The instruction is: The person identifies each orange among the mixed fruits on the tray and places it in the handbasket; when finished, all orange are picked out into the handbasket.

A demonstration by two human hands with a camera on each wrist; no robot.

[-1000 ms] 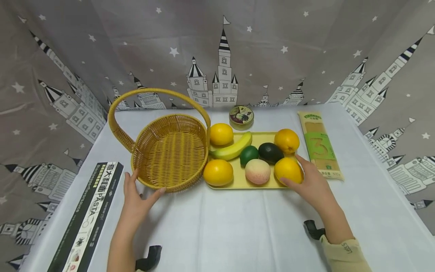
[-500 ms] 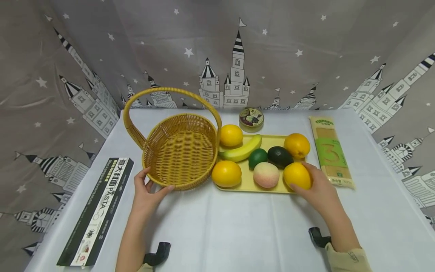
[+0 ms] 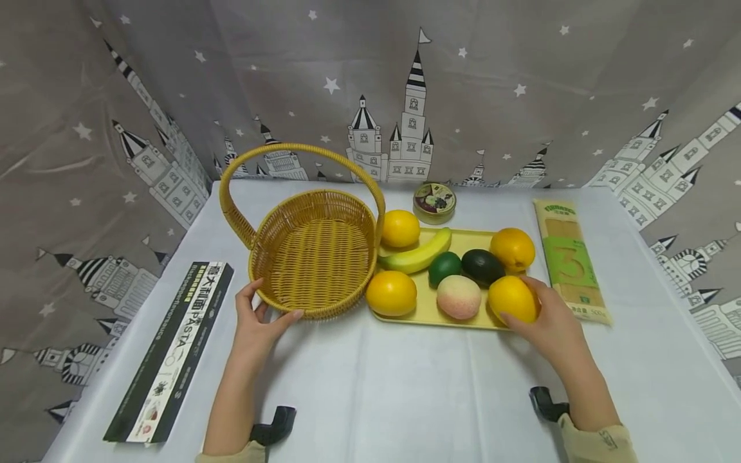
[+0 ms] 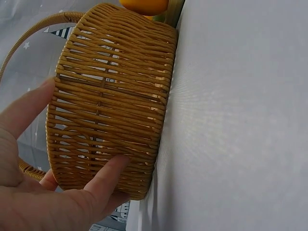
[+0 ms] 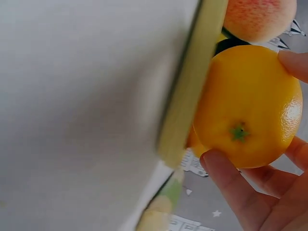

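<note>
At the front left of the wicker basket (image 3: 315,267), my left hand (image 3: 255,337) holds its rim and side, the thumb on the front rim. The left wrist view shows fingertips against the woven wall (image 4: 110,96). My right hand (image 3: 556,328) grips an orange (image 3: 513,299) at the front right corner of the yellow tray (image 3: 431,315); in the right wrist view the orange (image 5: 250,106) sits between thumb and fingers, just at the tray's edge. A pink peach (image 3: 458,297) and a dark avocado (image 3: 483,267) lie beside it.
The tray also bears a green fruit (image 3: 445,269), a banana (image 3: 419,254) and more oranges (image 3: 512,249). A round tin (image 3: 434,202) stands behind. A noodle pack (image 3: 572,260) lies right, a black pasta box (image 3: 170,350) left. The basket's arched handle (image 3: 301,148) stands up.
The whole scene has shifted rightward in the head view as the camera turned. Both hands stay in place, the left at the basket and the right around the orange.
</note>
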